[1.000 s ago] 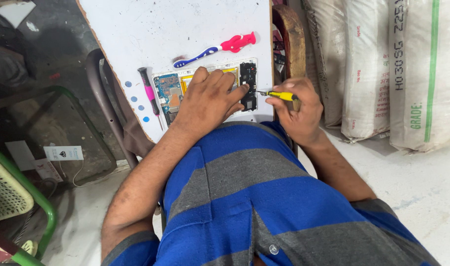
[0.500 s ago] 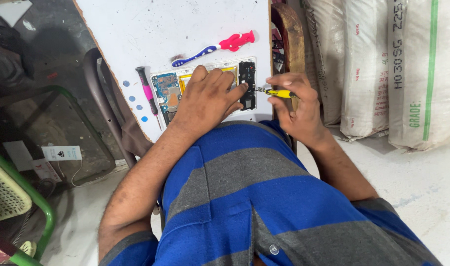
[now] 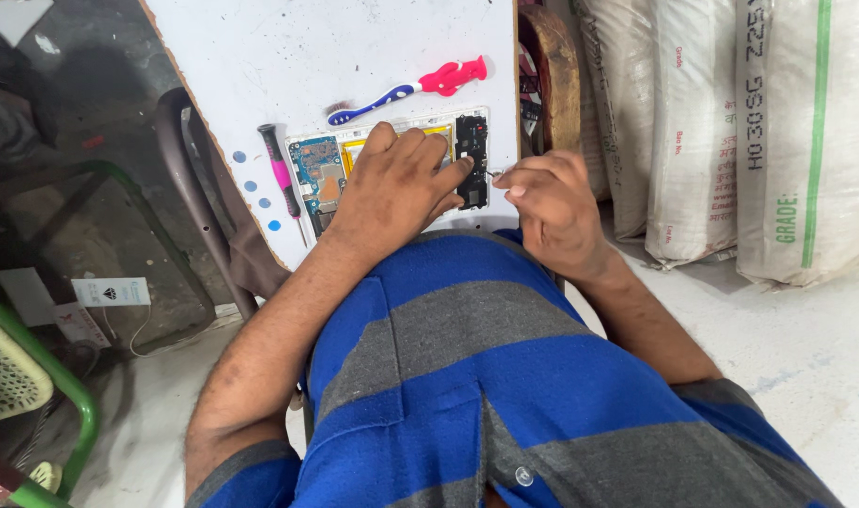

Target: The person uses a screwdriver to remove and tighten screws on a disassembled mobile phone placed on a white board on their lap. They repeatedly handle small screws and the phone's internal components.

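Your right hand [image 3: 551, 202] pinches a thin tool, its tip at the opened phone [image 3: 392, 160]. Your left hand [image 3: 396, 183] lies spread flat on that phone, near the white bench's [image 3: 260, 56] front edge. A slip could scratch the blue circuit board [image 3: 318, 165]; a loosened screw could roll off the edge.

White board [image 3: 288, 56]: opened phone [image 3: 330, 169], toothbrush [image 3: 406, 89], pink screwdriver [image 3: 281, 174]
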